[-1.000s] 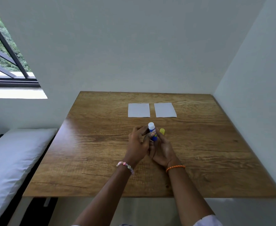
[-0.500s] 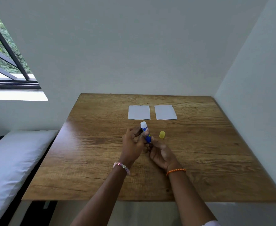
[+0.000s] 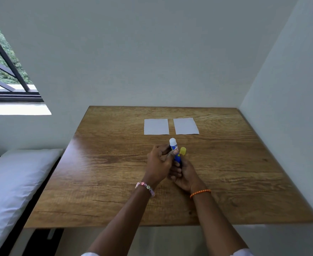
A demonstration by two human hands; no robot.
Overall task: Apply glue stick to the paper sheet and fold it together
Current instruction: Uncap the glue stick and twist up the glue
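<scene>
Glue stick (image 3: pixel 175 150), blue-bodied with its white glue tip exposed, stood nearly upright just in front of the two paper sheets, held by both hands above the desk (image 3: pixel 100 191). The right hand (image 3: pixel 184 173) curled round its lower end, while the left hand (image 3: pixel 160 160) pinched the barrel higher up with thumb and fingers. Half a second earlier the stick had leaned toward the left, well apart from the yellow cap (image 3: pixel 182 150); now it had swung back upright, so that the cap on the desk showed just beside its right edge. That likely meant the glue was being twisted out and readied, with no glue yet on paper. A label on the barrel carried print too small and blurred to read. Beyond the stick, the left sheet (image 3: pixel 156 126) and the right sheet (image 3: pixel 186 126) lay flat side by side, apart from each other, untouched and unfolded.
</scene>
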